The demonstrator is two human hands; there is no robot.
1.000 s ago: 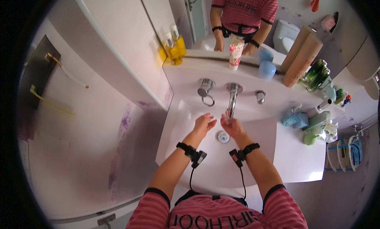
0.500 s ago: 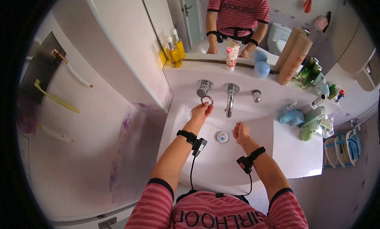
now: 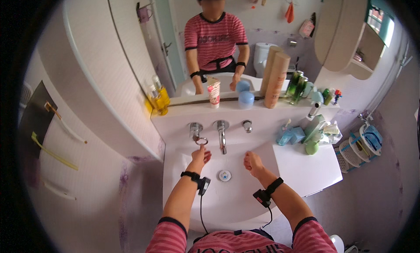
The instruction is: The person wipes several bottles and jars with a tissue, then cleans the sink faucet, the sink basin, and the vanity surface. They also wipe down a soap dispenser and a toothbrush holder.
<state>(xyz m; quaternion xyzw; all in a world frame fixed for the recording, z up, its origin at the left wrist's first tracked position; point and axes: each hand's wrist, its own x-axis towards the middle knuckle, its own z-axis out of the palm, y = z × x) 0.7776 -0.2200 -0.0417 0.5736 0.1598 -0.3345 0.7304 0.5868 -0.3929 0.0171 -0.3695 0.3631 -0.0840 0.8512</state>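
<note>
My left hand [image 3: 201, 157] is at the ring-shaped lever of the chrome faucet handle [image 3: 196, 131] on the left of the basin's back wall. Its fingertips close on the lower edge of the ring. To the right, the chrome spout [image 3: 222, 139] points down, and no water shows beneath it. My right hand [image 3: 253, 163] hovers above the right side of the white sink [image 3: 232, 200], fingers curled in and nothing visible in them. Between and below the hands sits a round white drain plug [image 3: 225, 175] with a blue mark.
Along the ledge under the mirror [image 3: 218, 47] stand yellow pump bottles [image 3: 158, 100], a pink-and-white tube [image 3: 214, 95], a light blue jar [image 3: 246, 100] and a tall peach can [image 3: 277, 82]. Blue and green bottles [image 3: 312, 147] stand on the right counter. Black bands with cabled devices [image 3: 263, 197] circle my wrists.
The view has tilted up, so more of the mirror shows and the sink sits lower and further left. My left hand stays at the faucet lever; my right hand remains curled over the basin.
</note>
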